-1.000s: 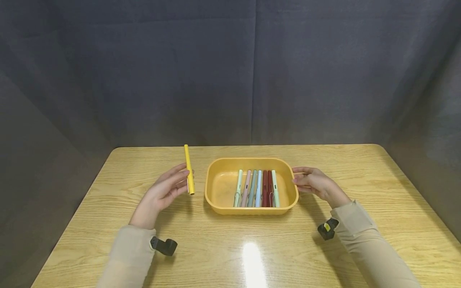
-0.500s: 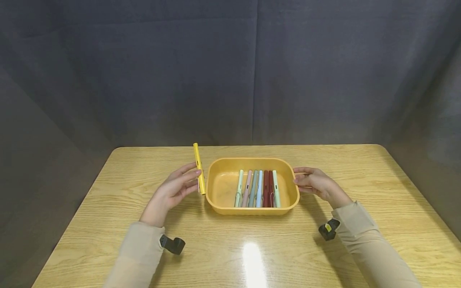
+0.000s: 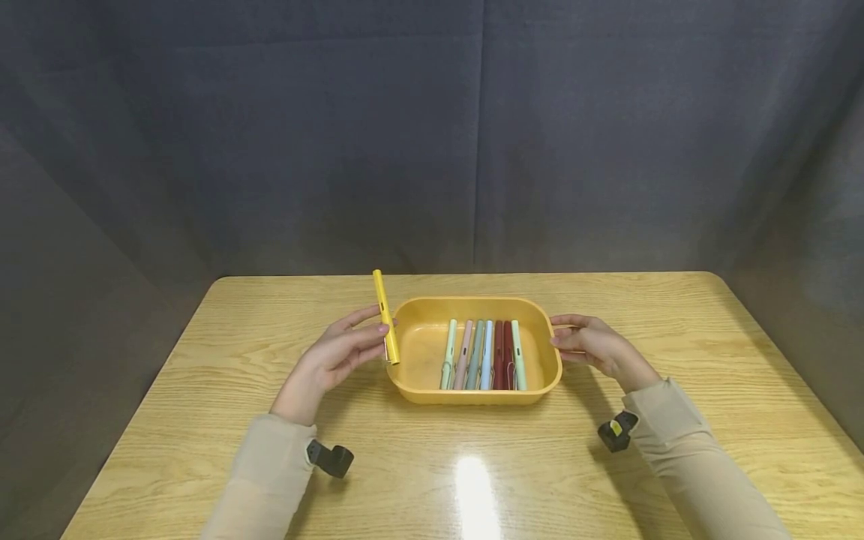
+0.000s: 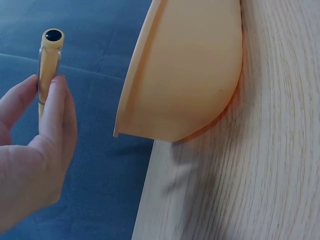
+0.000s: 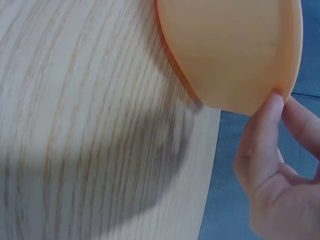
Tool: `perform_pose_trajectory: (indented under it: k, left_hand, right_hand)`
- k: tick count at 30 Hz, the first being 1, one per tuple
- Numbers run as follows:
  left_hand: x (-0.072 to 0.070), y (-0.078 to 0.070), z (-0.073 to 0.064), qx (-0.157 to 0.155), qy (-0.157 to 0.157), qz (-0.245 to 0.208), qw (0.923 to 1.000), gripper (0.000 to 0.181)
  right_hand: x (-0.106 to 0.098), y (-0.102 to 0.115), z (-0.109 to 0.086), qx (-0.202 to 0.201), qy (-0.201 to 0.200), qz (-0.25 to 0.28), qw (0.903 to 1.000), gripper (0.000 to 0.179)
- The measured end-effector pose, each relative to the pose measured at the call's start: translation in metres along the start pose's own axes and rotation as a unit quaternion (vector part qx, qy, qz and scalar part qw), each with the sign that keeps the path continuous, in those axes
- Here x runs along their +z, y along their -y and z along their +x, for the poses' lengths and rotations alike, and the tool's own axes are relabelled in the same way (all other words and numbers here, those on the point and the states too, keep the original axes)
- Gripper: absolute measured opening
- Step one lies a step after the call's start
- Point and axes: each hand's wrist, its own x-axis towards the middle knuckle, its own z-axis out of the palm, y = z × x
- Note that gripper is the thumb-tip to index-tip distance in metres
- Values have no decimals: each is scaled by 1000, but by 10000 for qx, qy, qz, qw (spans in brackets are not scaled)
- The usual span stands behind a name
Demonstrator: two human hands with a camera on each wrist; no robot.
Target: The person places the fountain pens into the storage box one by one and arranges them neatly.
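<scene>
My left hand [image 3: 340, 352] pinches a yellow pen [image 3: 386, 315] between thumb and fingers, at the left rim of a yellow plastic tray [image 3: 472, 397]. The pen is tilted, its far end raised; in the left wrist view the pen [image 4: 48, 70] shows a black round end and a clip, apart from the tray [image 4: 185, 70]. At the other end, my right hand [image 3: 597, 346] holds the tray's right rim; the right wrist view shows thumb and finger of this hand [image 5: 280, 170] pinching the rim. Several pens [image 3: 487, 356] lie side by side in the tray's middle and right part.
The tray stands on a wooden table [image 3: 418, 457], near its far edge. A dark grey curtain [image 3: 351, 150] hangs behind and at both sides. The tray's left part shows bare floor [image 3: 421, 349]. Black wrist cameras [image 3: 331, 458] sit on both sleeves.
My left hand has moved right with the yellow pen, from beside the tray to over its left rim. The right hand stays at the right rim.
</scene>
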Motion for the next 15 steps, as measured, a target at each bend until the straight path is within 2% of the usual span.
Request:
perform_pose_trajectory:
  k: [15]
  left_hand:
    - [12, 1, 6, 5, 112, -33, 9999, 58]
  right_hand:
    - [-1, 0, 0, -62, 95, -116, 9999, 60]
